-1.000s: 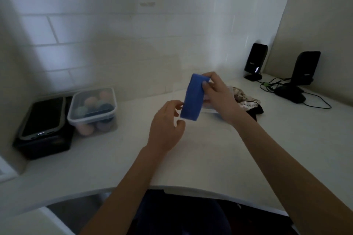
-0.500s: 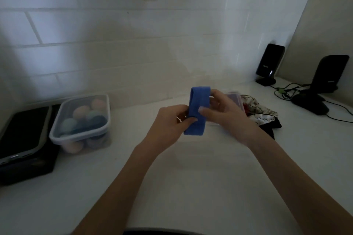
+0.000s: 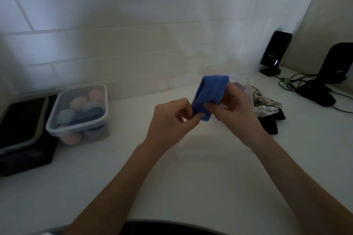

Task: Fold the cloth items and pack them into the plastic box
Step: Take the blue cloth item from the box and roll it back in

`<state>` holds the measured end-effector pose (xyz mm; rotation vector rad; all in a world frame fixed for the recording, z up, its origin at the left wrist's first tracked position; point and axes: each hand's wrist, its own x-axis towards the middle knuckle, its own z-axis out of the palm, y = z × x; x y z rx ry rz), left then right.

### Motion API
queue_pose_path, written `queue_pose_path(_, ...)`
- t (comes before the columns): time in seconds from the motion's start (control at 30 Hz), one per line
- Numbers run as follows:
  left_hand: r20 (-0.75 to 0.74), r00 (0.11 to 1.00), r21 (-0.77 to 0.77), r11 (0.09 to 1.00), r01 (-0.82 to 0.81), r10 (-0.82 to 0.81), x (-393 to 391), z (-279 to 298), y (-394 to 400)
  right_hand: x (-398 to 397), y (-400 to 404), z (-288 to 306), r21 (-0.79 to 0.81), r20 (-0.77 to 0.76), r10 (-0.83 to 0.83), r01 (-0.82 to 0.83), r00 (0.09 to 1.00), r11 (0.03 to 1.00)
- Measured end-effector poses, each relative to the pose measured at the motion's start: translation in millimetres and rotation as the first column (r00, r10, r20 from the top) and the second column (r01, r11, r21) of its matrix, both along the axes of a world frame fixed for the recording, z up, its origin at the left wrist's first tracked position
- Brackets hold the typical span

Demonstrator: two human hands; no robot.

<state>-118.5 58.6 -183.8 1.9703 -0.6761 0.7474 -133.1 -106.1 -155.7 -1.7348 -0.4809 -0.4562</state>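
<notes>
blue cloth (image 3: 210, 95) between both hands

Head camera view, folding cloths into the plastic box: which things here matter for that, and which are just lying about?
Job:
blue cloth, pinched by left hand and right hand
clear plastic box behind
patterned and black cloths

Lying about:
lidded box of rolled items
two speakers
black case

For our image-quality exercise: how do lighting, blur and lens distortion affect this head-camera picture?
Head view: dim, bluish light; the wall's tile lines bow from wide-angle distortion; the left hand, right hand and blue cloth look soft; the clear box behind them barely shows.
</notes>
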Motion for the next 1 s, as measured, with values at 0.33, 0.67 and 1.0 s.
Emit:
queue_pose_path(0.33,-0.587,0.686,-0.54,0.839,0.063,-0.429,-1.6,23.3,-5.1,0.0,0.2,-4.5,-0.397,0.154,0.062,0.004,0.986,0.918)
queue_pose_path(0.67,-0.531,0.743,-0.506,0.856,0.108,-0.408,1.0,16.2,0.2,-1.9,4.2,-6.4,-0.483,0.166,-0.005,0.085,0.986,0.871)
queue_pose_path(1.0,-0.495,0.716,-0.468,0.846,0.257,-0.492,-5.2,18.8,-3.0,2.4,4.8,-1.3,-0.234,-0.032,-0.076,0.066,0.997,0.97)
